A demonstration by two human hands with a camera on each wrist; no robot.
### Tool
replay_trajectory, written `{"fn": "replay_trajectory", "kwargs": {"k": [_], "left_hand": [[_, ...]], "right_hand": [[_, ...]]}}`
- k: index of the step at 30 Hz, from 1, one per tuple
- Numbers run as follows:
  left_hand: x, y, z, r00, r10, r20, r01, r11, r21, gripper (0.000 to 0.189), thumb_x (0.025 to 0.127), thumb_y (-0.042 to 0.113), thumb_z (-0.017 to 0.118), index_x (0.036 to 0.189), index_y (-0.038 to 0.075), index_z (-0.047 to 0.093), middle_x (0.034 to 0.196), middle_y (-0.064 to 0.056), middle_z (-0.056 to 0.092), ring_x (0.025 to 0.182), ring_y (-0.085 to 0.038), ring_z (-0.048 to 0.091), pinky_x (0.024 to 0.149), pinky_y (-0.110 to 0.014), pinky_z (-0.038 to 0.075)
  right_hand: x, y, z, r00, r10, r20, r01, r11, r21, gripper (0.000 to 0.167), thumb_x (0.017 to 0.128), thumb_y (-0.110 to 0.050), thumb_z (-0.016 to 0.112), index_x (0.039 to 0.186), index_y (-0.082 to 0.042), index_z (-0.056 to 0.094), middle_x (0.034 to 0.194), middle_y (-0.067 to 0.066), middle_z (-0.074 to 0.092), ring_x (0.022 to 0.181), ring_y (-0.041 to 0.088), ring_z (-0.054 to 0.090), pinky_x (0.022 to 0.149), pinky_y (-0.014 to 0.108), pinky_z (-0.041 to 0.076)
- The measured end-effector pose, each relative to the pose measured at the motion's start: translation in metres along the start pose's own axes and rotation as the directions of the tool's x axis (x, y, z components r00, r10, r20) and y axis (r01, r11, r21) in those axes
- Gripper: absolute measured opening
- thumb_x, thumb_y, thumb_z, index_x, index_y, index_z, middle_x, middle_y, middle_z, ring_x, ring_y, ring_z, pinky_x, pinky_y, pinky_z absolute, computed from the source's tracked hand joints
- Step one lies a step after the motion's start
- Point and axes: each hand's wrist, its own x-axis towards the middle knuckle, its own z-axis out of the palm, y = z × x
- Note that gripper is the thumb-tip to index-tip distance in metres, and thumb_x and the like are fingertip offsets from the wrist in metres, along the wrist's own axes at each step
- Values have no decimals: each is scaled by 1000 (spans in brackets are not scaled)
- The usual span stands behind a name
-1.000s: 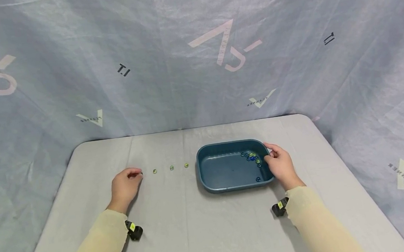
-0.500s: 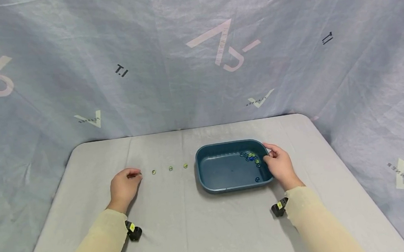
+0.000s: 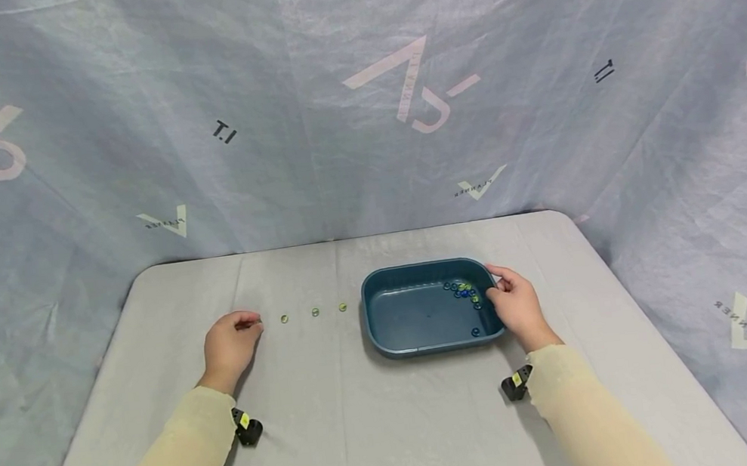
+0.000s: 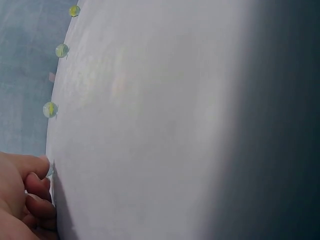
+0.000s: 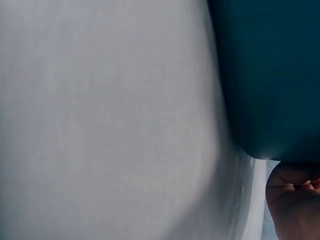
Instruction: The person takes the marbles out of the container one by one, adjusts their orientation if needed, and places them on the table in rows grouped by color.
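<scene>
My left hand (image 3: 231,347) pinches a small clear glass marble (image 4: 50,170) between thumb and fingers, low over the table at the left; the fingers hide most of it. To its right three glass marbles lie spaced out in a row: one with a yellow-green swirl (image 3: 284,319), a paler one (image 3: 316,312) and a yellowish one (image 3: 343,307). My right hand (image 3: 520,310) grips the right end of a dark teal plastic basin (image 3: 417,321), thumb over the rim and fingers outside. Several blue and yellow-green marbles (image 3: 465,293) lie inside the basin, gathered toward that end.
A pale grey cloth covers the table (image 3: 367,431), whose rounded far corners show. Behind and at both sides hangs a grey-blue printed curtain (image 3: 307,118). Each wrist wears a small black camera (image 3: 248,431) below its cream sleeve (image 3: 178,451).
The head view has shifted very slightly. Both hands, the basin and the marbles stay practically where they were, with the left hand still pinching its marble.
</scene>
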Motion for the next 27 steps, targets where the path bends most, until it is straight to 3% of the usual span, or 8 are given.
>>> {"fn": "replay_trajectory", "kwargs": {"k": [8,12,20,27], "left_hand": [[-6,13,1,1000,5,-22,-6,1000,-26,18,97,8,68,113,1,73,112,-17,66,104,-34,64,88,-49,51],[-10,28,5,997,60,-43,-62,997,-45,18,97,6,68,113,1,74,112,-16,65,98,-32,63,84,-46,51],[-28,87,22,971,238,14,-233,962,-141,16,93,1,74,108,6,77,105,-8,66,82,-19,58,70,-32,49],[-50,134,47,945,321,58,-302,929,-214,14,92,0,75,103,9,77,102,-2,64,75,-14,55,64,-29,48]], "right_hand": [[1,0,0,1000,0,6,0,1000,1,51,96,-3,56,146,-10,59,83,4,45,70,20,44,58,28,37],[0,-1,0,1000,3,8,-3,1000,1,51,96,-3,56,146,-10,58,82,4,45,69,20,43,57,28,37],[0,0,-1,1000,2,5,-2,1000,-7,51,96,-4,56,146,-10,58,81,4,45,68,20,43,57,28,37],[1,-1,0,1000,-6,3,6,1000,-8,50,96,-4,56,146,-10,59,83,4,46,69,20,44,57,28,37]]}}
